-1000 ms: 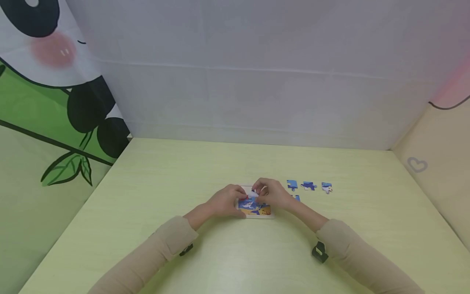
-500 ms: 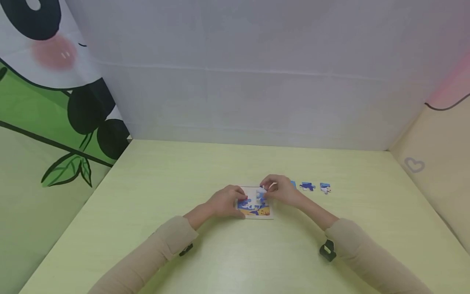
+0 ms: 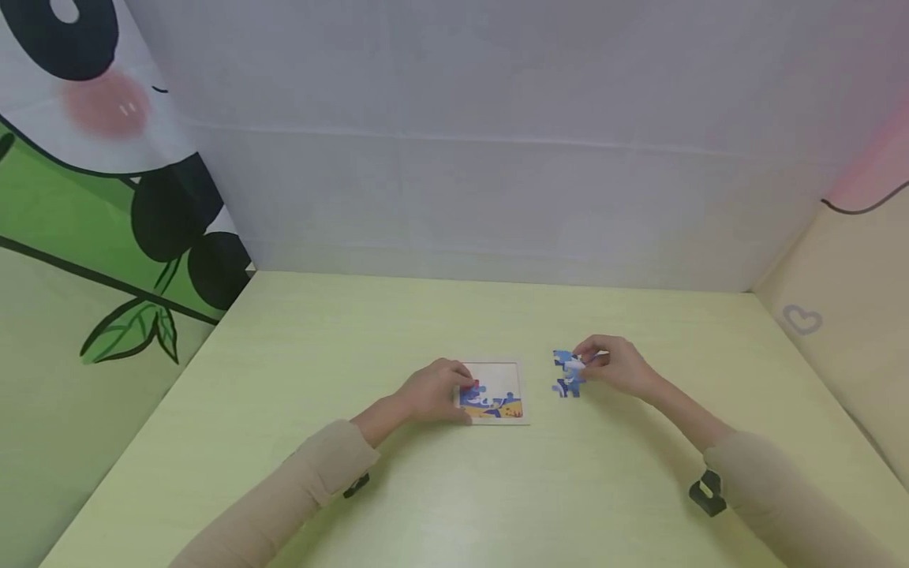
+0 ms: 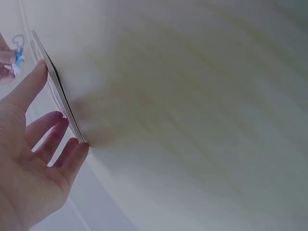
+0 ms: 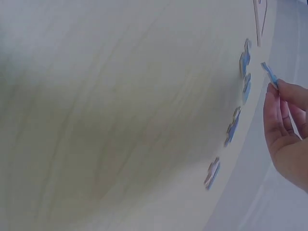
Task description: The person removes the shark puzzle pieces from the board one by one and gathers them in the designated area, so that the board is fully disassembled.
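On the pale-yellow worktop (image 3: 383, 335), my left fingers (image 4: 75, 158) grip a white-bordered square board (image 3: 499, 375) and my right fingers (image 5: 272, 109) pinch a blue-and-white jigsaw piece (image 5: 270, 75), apparently mid-selection, next needing alignment.

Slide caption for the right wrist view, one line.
Right hand pinching a puzzle piece, four more pieces lying on the table.
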{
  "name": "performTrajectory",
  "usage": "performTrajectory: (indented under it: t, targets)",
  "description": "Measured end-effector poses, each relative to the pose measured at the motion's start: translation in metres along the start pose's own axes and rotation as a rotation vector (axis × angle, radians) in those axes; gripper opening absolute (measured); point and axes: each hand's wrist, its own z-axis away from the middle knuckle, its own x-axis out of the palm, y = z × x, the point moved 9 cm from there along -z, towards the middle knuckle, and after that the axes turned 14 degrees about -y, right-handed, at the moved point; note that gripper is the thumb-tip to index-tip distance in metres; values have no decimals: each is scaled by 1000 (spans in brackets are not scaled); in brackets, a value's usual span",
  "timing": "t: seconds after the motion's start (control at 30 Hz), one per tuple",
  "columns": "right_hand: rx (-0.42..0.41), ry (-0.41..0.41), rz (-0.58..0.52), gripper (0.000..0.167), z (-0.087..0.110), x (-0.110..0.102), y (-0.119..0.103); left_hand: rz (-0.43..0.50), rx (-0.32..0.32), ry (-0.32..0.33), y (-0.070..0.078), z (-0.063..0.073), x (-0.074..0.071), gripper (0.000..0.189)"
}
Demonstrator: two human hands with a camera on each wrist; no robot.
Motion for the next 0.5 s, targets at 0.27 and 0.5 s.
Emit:
performTrajectory:
  t: [0.27, 0.5]
  targets:
    - [87, 40, 25, 31, 28, -20, 36, 20, 0, -3, -4, 1, -1, 57]
    - [117, 8, 37, 30, 33, -17, 50, 31, 35, 0, 0, 2, -2, 56]
